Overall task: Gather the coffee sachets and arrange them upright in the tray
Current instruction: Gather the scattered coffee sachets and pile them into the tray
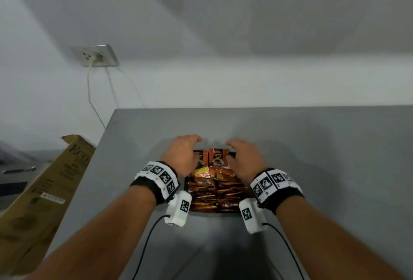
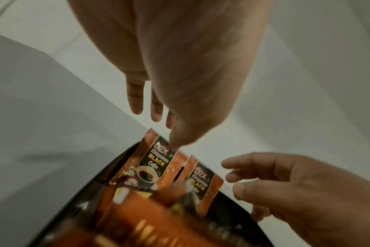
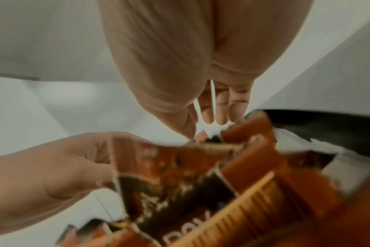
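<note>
A black tray (image 1: 186, 184) on the grey table (image 1: 312, 145) is packed with orange coffee sachets (image 1: 214, 192). Two sachets stand upright at its far end, one on the left (image 1: 198, 156) (image 2: 152, 168) and one on the right (image 1: 218, 156) (image 2: 203, 182). My left hand (image 1: 190, 145) (image 2: 156, 115) hovers over the far left corner with fingers relaxed, and its thumb tip touches the top of the left upright sachet. My right hand (image 1: 240, 151) (image 3: 207, 117) is beside the right upright sachet, fingers loosely curled and holding nothing. The right wrist view shows the sachets (image 3: 180, 175) blurred.
A long cardboard box (image 1: 44, 190) leans against the table's left edge. A wall socket (image 1: 96, 55) with white cables hangs behind the table's far left corner. Black cables from the wrist cameras trail over the near table. Bare grey table lies right of the tray.
</note>
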Demonstrator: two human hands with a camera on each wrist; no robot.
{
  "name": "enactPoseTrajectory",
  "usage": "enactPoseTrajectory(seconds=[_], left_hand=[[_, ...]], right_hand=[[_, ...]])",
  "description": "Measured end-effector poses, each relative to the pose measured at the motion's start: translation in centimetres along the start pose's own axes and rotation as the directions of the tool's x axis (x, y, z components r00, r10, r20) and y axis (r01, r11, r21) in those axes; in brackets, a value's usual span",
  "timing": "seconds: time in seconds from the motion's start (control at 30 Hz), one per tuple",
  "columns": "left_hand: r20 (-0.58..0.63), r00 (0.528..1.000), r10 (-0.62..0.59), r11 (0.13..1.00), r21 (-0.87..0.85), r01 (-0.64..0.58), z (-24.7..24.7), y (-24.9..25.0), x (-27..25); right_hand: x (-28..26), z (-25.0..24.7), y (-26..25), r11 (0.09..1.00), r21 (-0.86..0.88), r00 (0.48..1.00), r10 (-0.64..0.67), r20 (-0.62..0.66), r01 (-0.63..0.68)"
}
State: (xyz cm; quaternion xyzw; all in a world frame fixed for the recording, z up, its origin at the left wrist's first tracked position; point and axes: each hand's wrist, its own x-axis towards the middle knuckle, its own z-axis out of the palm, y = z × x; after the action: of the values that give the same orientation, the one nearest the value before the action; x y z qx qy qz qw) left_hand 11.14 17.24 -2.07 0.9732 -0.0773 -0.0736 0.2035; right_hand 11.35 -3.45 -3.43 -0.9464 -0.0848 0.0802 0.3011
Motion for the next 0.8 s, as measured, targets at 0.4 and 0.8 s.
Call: enactPoseTrajectory(seconds=[0.4, 0.8], left_hand=[[0.031, 0.997, 0.072, 0.958, -0.281, -0.061, 0.1, -2.4, 0.6], [0.379, 0.907, 0.185, 0.960, 0.129, -0.250, 0.7, -0.2, -1.3]], right_hand=[[0.7, -1.2, 0.7, 0.998, 0.035, 0.998, -0.055, -0.010, 0.056], [-0.3, 0.4, 0.0, 0.989, -0.122, 0.865, -0.010, 0.502, 0.082]])
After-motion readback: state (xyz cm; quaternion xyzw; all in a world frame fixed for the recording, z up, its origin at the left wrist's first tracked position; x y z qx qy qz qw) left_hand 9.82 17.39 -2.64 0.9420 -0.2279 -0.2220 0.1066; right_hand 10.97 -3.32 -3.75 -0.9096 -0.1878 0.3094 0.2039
